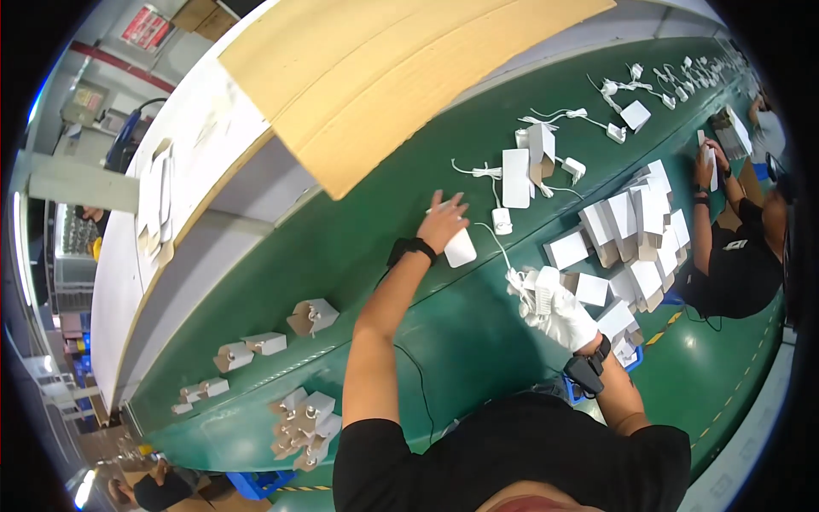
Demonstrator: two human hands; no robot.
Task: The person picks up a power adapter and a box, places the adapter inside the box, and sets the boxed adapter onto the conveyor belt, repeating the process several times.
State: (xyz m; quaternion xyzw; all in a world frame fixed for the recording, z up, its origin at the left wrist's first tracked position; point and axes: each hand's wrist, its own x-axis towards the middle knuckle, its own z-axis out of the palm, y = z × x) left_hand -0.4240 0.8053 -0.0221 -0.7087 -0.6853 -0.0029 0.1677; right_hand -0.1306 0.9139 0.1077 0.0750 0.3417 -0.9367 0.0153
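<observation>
Left hand (442, 226), bare, with a black band at the wrist: reaches across the green belt (375, 243), its fingers open and spread over the far end of a white box (461, 251). The box lies flat on the belt, to the left of and farther off than the right hand; whether the fingers press on it cannot be told. Right hand (563, 320), in a white glove: closed around a white charger (543, 283), whose thin cord (496, 241) trails away toward the far left. A dark device is strapped at the right wrist.

Beyond the hands, a second box (515, 179) lies beside an open carton (542, 152), with a loose adapter (502, 222) just nearer. More corded chargers (636, 84) run along the belt toward the far right. Right of the gloved hand, many cartons (627, 218) are crowded together in leaning rows, near a blue crate (634, 358). At far right, a co-worker (738, 256) in a black top holds a pale box in both hands.

At left, small open cartons (311, 317) stand apart on the belt; a tight cluster (307, 418) of cartons stands nearer. A cardboard sheet (384, 77) covers part of the far shelf (192, 162).
</observation>
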